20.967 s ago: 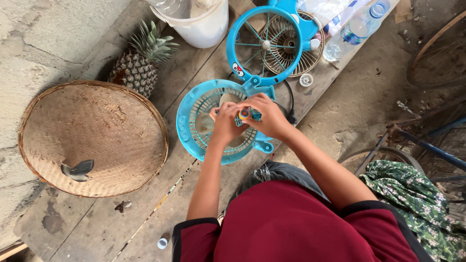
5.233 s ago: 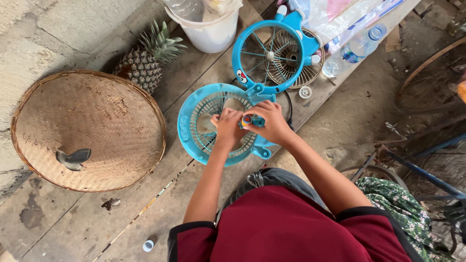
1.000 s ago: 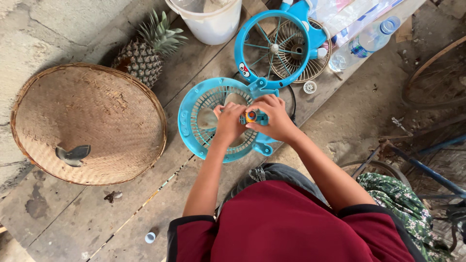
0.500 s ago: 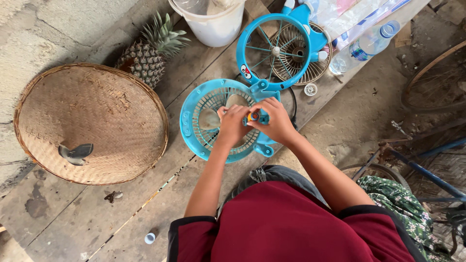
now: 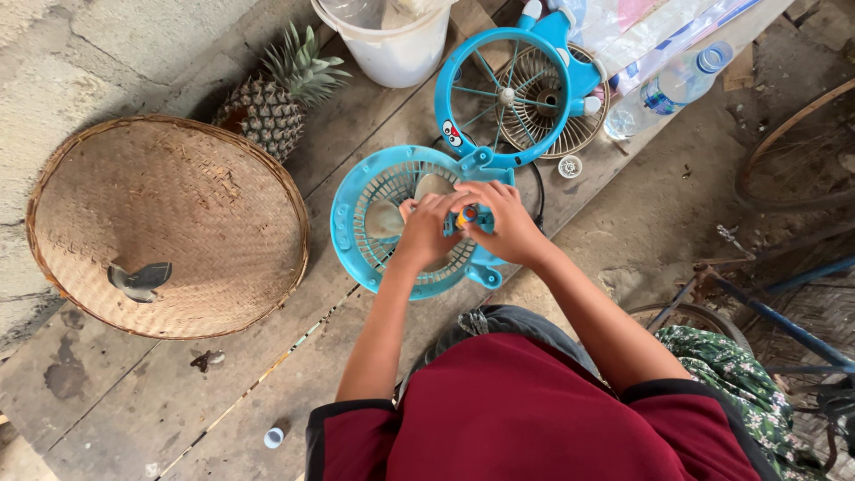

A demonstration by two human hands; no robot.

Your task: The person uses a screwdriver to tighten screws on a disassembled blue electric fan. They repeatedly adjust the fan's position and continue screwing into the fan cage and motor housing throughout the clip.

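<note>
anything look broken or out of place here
The fan is apart: its front grille hangs open beside the rear cage, where both hands meet at the hub. A bottle lies on its side.

Wooden plank floor [image 5: 134, 401]: woven tray [image 5: 165, 227], pineapple [image 5: 276, 102], bucket [image 5: 396, 44], fan [image 5: 405, 223].

Probably rural yard: pineapple [image 5: 278, 100], woven tray [image 5: 169, 227]

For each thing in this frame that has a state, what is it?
Blue fan: lying flat, front grille off, blades exposed.
Front grille: detached, lying beside the fan.
Left hand: resting on the fan hub.
Right hand: gripping a small orange-tipped tool.
Water bottle: capped, on its side.
Woven basket: upturned.
</note>
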